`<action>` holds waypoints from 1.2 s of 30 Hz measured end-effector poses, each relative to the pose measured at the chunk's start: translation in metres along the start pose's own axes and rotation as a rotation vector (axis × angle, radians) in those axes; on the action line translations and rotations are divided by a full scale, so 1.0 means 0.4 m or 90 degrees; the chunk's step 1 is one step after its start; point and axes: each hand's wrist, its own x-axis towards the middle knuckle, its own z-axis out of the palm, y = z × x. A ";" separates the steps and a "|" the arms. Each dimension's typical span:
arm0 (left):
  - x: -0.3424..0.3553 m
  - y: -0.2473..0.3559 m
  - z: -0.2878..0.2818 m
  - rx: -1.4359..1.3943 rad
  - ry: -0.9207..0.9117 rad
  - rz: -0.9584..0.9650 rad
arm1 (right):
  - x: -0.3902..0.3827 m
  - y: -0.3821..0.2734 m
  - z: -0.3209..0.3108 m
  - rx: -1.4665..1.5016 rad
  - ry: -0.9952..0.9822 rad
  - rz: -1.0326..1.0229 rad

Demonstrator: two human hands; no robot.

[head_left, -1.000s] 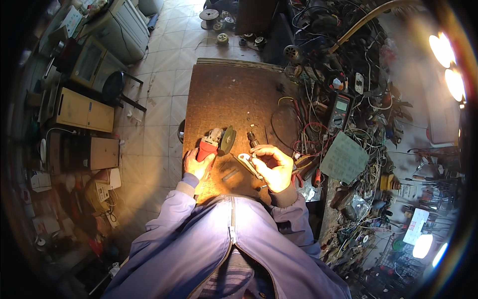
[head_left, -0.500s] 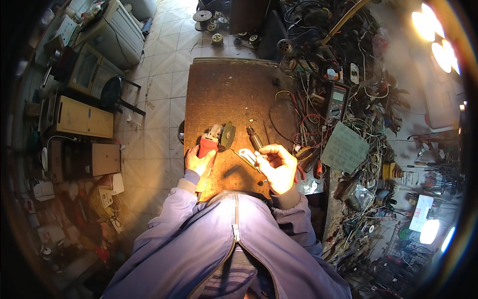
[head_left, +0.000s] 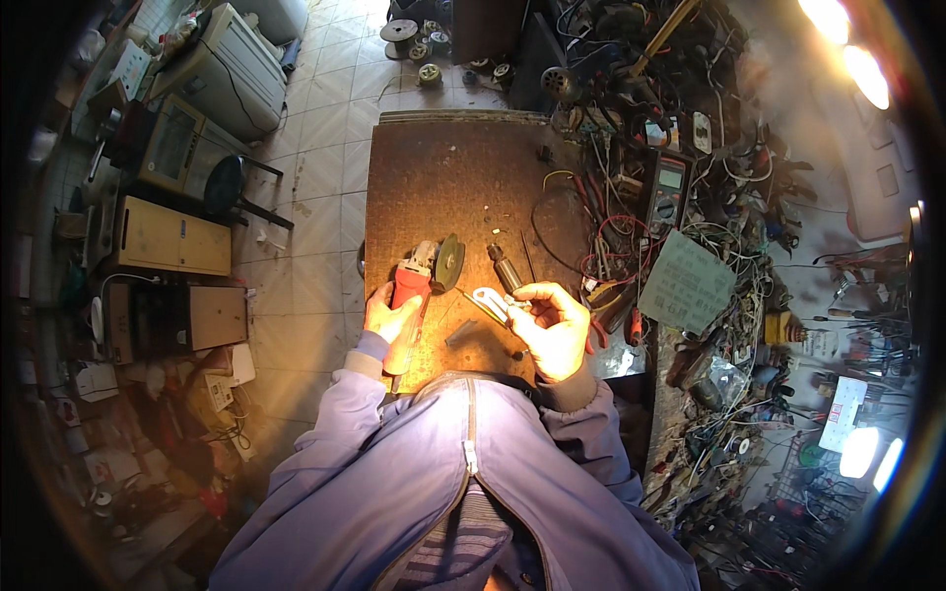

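My left hand (head_left: 386, 317) is wrapped round the red body of an angle grinder (head_left: 412, 284), which lies on the wooden workbench (head_left: 434, 167). Its dark grinding disc (head_left: 449, 263) stands nearly upright on the right side of the metal head. My right hand (head_left: 554, 330) is pinched closed just above the bench, right of the grinder. A pale looped piece (head_left: 488, 297) reaches up to these fingertips; whether they grip it or something smaller cannot be made out. Just beyond the fingers lies a dark cylindrical tool (head_left: 505, 268), with a thin rod (head_left: 528, 254) beside it.
Along the bench's right side are a multimeter (head_left: 668, 192), red-handled pliers (head_left: 598, 333), tangled wires and a greenish-grey sheet (head_left: 688, 281). A dark stool (head_left: 227, 184) and cabinets (head_left: 172, 236) stand across the tiled floor on the left. Several spools (head_left: 399, 34) sit beyond the bench.
The view has shifted slightly. Both hands keep almost the same places and grips, with the grinder hardly moved.
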 end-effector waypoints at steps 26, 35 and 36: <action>-0.249 0.610 0.122 -0.025 -0.151 0.303 | -0.010 0.004 -0.056 0.284 -0.136 0.196; -0.273 0.607 0.160 -0.274 -0.150 0.054 | -0.013 -0.013 -0.085 0.138 -0.144 0.155; -0.272 0.601 0.163 -0.228 -0.139 0.083 | -0.013 -0.020 -0.086 0.112 -0.140 0.159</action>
